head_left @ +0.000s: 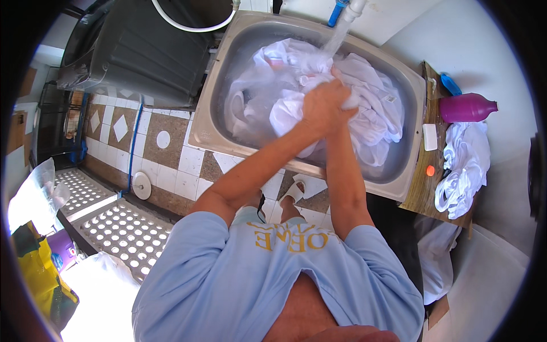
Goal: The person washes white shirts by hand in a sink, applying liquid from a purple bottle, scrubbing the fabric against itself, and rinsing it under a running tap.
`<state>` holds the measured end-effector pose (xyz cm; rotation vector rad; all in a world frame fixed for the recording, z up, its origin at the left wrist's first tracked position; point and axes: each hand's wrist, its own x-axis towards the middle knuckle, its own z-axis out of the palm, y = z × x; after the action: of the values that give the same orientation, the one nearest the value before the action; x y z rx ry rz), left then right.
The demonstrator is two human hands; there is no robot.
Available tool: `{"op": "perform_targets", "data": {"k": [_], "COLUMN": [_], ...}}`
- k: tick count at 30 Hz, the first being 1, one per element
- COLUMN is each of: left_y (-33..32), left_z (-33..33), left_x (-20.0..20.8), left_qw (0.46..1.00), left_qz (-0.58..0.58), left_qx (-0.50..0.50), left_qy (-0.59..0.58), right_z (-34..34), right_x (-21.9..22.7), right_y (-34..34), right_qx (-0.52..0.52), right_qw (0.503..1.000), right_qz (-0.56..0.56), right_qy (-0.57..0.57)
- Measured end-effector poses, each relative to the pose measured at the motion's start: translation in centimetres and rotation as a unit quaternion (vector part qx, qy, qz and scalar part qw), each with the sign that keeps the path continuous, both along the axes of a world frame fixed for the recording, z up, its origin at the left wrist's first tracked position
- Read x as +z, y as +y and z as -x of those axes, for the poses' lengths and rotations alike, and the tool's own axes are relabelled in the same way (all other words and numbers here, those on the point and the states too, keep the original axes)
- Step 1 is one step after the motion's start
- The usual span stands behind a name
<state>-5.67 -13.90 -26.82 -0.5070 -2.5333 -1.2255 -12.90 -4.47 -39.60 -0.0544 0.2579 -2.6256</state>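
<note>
My left hand (318, 106) and my right hand (341, 109) press together over the sink (200, 128), fingers closed around a bunched part of a white garment (288, 113). The two hands overlap, so some fingers are hidden. Water pours onto the cloth just beyond them from a white pipe spout (355, 7). More white fabric (373, 94) lies soaked to the right of my hands, with a small tag showing on it. Cloudy water (256, 126) surrounds the cloth, and pale fabric shows beneath it on the left.
Right of the sink, a wooden shelf (419, 196) holds a purple bottle (464, 108), a white bar (430, 137), an orange cap (430, 170) and a white cloth (464, 165). A dark grey appliance (151, 51) stands left. A perforated grey panel (122, 228) lies lower left.
</note>
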Motion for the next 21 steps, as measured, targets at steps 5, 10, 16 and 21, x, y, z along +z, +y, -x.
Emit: {"op": "perform_targets", "data": {"k": [5,10,16,21], "left_y": [-1.4,-2.6,-3.7,-7.8], "left_z": [3.1,4.6,5.0,8.0], "left_x": [-1.9,-2.6,-4.3,0.2], "left_qw": [0.99,0.973,0.99,0.996], "left_qz": [0.082,0.019,-0.027,-0.014], "left_qx": [0.104,0.185,0.131,0.072], "left_qy": [-0.051,-0.138,-0.053,-0.041], "right_z": [-2.1,-3.2,-2.6,-4.8], "right_x": [2.2,3.4,2.8,12.5], "right_y": [-3.1,-4.5,-2.8,2.2], "right_qx": [-0.15,-0.209,-0.214,-0.116], "right_qw": [0.968,0.917,0.862,0.904], "right_qz": [-0.167,-0.318,-0.458,-0.401], "right_qy": [-0.113,-0.116,0.043,-0.095]}}
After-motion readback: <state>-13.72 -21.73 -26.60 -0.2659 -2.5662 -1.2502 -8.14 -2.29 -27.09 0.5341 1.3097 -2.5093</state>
